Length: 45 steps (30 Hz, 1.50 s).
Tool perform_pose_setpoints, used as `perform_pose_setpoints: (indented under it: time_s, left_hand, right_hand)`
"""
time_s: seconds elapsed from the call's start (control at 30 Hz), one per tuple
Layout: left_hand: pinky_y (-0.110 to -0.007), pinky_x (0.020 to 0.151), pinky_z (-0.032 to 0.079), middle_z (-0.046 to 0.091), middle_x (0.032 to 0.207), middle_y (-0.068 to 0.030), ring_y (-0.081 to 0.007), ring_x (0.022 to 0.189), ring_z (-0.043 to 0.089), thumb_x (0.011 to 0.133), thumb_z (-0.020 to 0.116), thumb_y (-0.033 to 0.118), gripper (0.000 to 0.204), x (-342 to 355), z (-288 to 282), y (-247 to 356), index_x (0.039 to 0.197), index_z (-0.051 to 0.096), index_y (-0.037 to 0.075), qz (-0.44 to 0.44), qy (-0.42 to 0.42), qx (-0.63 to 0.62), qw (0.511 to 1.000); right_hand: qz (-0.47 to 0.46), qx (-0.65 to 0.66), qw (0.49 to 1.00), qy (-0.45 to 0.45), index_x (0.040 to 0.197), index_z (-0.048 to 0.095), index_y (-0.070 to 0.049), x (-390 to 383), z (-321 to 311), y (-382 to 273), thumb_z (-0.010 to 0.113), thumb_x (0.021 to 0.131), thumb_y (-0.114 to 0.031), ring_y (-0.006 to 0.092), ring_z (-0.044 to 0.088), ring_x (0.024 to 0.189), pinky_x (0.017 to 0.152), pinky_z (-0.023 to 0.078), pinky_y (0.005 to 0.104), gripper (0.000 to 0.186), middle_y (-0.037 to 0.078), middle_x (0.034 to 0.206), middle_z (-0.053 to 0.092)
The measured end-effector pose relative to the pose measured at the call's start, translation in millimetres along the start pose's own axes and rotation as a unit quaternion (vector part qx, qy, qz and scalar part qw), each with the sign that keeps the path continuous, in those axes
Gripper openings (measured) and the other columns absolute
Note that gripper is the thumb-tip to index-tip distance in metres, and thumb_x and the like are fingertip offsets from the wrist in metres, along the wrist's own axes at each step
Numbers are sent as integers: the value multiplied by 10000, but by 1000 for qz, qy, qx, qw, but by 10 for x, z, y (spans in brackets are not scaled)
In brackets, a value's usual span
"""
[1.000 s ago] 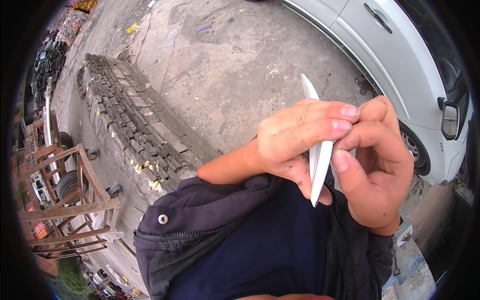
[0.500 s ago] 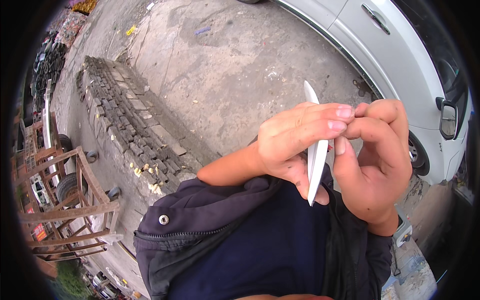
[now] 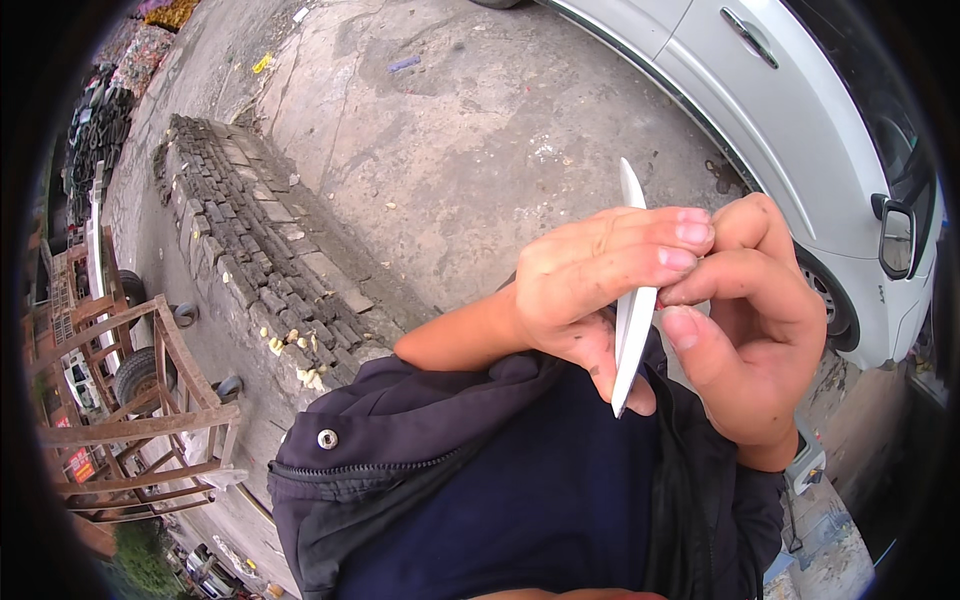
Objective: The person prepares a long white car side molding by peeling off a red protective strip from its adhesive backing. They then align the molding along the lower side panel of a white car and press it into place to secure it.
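Left of the silver car [image 3: 770, 130] I see the thin white piece [image 3: 632, 345], long axis running up-down, clamped in the left hand [image 3: 590, 262]; the right hand [image 3: 755, 330], nearer the car, curls beside it, its grip I cannot tell

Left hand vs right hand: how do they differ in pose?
The left hand reaches fairly straight across the thin white object, while the right hand is curled. The left hand plainly grips the object; whether the right hand pinches anything is unclear. The right hand is nearer the pale car in the picture than the left hand. Both are bare.
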<state>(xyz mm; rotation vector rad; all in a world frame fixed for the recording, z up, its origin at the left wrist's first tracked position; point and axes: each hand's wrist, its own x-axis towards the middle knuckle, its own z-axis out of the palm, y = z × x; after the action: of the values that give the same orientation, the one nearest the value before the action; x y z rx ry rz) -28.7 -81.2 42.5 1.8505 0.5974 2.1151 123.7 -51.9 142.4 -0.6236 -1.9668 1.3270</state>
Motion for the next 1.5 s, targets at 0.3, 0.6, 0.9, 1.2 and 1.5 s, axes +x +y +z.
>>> perform_pose_setpoints:
  time_s: [0.3, 0.6, 0.9, 1.2, 1.5]
  left_hand:
    - [-441, 913, 539, 654, 1150, -258, -382, 1115, 648, 703, 779, 603, 874, 21, 23, -35, 1189, 581, -96, -2, -11, 2, 1000]
    - [-431, 905, 544, 645, 1170, -260, -370, 1119, 647, 715, 808, 554, 841, 47, 59, -66, 1193, 583, -101, 3, -14, 30, 999]
    - [-421, 894, 548, 656, 1145, -255, -366, 1097, 660, 725, 805, 554, 823, 56, 73, -78, 1179, 592, -97, -8, -15, 38, 999]
    - [-425, 894, 548, 659, 1144, -247, -364, 1099, 659, 720, 812, 548, 815, 30, 99, -96, 1177, 596, -91, -14, -22, 30, 999]
    - [-424, 887, 550, 660, 1142, -243, -365, 1095, 661, 713, 817, 545, 811, 13, 93, -77, 1176, 599, -85, -11, -22, 44, 999]
  right_hand:
    - [4, 4, 1000, 6, 850, 641, -11, 6, -42, 16, 670, 763, -21, 157, 451, 849, 771, 374, 281, 92, 51, 886, 490]
    - [8, -4, 1000, 22, 842, 634, -21, -5, -59, 13, 673, 762, -25, 155, 437, 854, 773, 369, 276, 88, 41, 882, 469]
    - [23, 3, 999, 23, 863, 634, -13, -16, -83, 14, 666, 772, -31, 148, 429, 853, 775, 370, 273, 98, 42, 891, 459]
    - [44, 11, 999, 30, 869, 634, -6, -37, -100, -14, 661, 773, -23, 142, 431, 848, 778, 368, 266, 101, 41, 890, 456]
    - [51, 29, 998, 33, 867, 626, -5, -55, -68, -2, 654, 787, -29, 134, 431, 852, 774, 365, 263, 88, 39, 900, 456]
